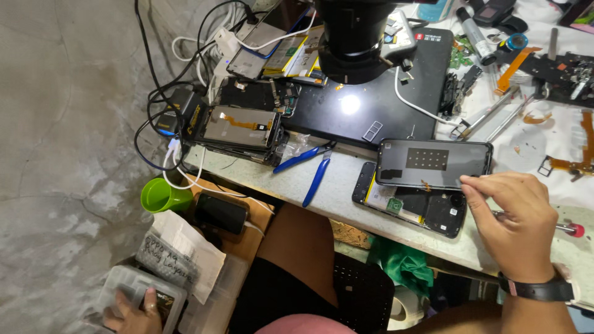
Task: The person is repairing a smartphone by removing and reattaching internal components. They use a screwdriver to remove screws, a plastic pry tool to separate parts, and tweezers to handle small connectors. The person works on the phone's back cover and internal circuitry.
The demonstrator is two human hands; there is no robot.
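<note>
Dark glass marks the screen [433,162], lifted off the opened phone [411,207] and hinged over its far edge near the front of the bench [346,185]. The right hand [516,226] pinches the screen's near right corner, fingers closed on its edge, a black band at the wrist. A thin orange flex seems to run between screen and phone body, so the lift should stay low and slow, the panel supported along its edge rather than twisted from one corner. A red-tipped tool [572,230] lies just behind that hand.

The left hand [133,309] is far away, down by the floor, fingers spread on a clear plastic box [145,294]; whether it grips it I cannot tell. With only one hand on the screen, the phone body sits unheld and could slide.

Blue-handled pliers [312,167] lie just left of the phone. Beyond them rest a black mat [371,105] under a microscope [356,37], another stripped phone [238,130], and a green cup [162,196] below the bench.
</note>
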